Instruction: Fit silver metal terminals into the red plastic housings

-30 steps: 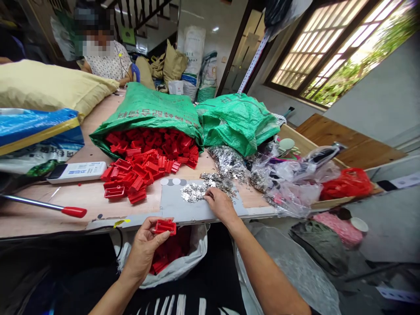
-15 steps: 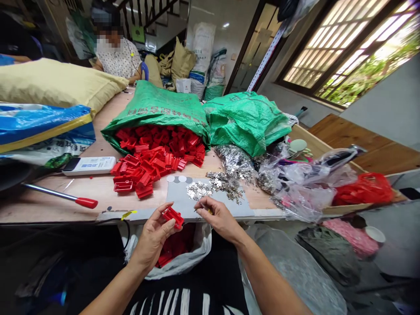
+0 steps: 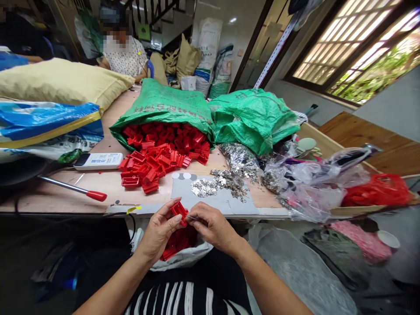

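Observation:
My left hand [image 3: 156,234] holds a small red plastic housing [image 3: 178,210] between thumb and fingers, its hollow side showing. My right hand [image 3: 215,227] is closed in a pinch on a thin metal piece [image 3: 191,217], whose tip meets the right side of the housing; most of it is hidden by the fingers. Below both hands, a white sack [image 3: 200,253] with more red housings [image 3: 180,241] in it stands against my lap. Just beyond, flat silvery metal pieces [image 3: 203,188] and a darker heap of small metal parts [image 3: 231,183] lie on a grey sheet [image 3: 226,208].
Red housings [image 3: 152,168] spill from a green woven sack [image 3: 177,103] on the table. A red-tipped lever [image 3: 95,195] and a white box [image 3: 103,161] are at left. Plastic bags [image 3: 305,188] crowd the right. A person [image 3: 124,57] sits across the table.
My right hand has moved left to the red housing, bringing the thin metal piece against it. My left hand has tilted the housing more upright. The view has shifted slightly.

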Motion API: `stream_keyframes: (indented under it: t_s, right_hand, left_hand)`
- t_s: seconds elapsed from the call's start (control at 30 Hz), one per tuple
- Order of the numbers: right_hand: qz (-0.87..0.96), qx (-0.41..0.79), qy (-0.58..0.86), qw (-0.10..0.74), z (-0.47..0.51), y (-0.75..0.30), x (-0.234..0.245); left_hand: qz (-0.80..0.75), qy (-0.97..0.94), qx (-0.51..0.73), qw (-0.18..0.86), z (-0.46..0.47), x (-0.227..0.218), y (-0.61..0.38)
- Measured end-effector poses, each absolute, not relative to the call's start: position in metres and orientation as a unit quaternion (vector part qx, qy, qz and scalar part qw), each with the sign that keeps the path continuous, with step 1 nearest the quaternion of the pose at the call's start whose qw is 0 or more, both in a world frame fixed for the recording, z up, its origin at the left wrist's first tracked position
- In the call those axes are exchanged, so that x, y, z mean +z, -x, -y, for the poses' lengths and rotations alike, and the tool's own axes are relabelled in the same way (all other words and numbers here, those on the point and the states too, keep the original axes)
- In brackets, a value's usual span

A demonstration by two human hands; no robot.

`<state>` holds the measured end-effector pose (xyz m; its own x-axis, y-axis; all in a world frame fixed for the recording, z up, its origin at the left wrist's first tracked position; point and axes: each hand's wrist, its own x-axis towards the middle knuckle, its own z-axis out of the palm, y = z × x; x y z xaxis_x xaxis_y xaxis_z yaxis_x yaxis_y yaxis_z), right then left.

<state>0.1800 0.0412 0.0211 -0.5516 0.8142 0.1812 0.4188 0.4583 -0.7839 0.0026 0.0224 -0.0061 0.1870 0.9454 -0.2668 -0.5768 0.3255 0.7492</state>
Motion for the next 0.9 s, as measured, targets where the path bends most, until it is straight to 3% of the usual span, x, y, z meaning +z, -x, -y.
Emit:
stream_keyframes:
  t_s: [0.3, 0.47, 0.57, 0.77, 0.9]
  right_hand:
    - [0.722, 0.436, 0.450, 0.295, -0.042, -0.188, 0.019]
    - [0.749, 0.400, 0.435, 0.300, -0.046, -0.193, 0.013]
    - [0.765, 0.363, 0.445, 0.292, -0.050, -0.194, 0.006]
    - [0.763, 0.326, 0.495, 0.256, -0.056, -0.188, -0.001]
    - [0.773, 0.302, 0.503, 0.241, -0.060, -0.183, -0.005]
  left_hand:
    - [-0.355, -0.267, 0.512, 0.735, -0.025, -0.009, 0.000]
    - [-0.370, -0.317, 0.510, 0.709, -0.028, -0.015, 0.001]
    - [-0.389, -0.405, 0.510, 0.651, -0.035, -0.020, 0.004]
    - [-0.458, -0.610, 0.480, 0.432, -0.057, -0.033, 0.012]
    - [-0.473, -0.677, 0.427, 0.369, -0.068, -0.039, 0.015]
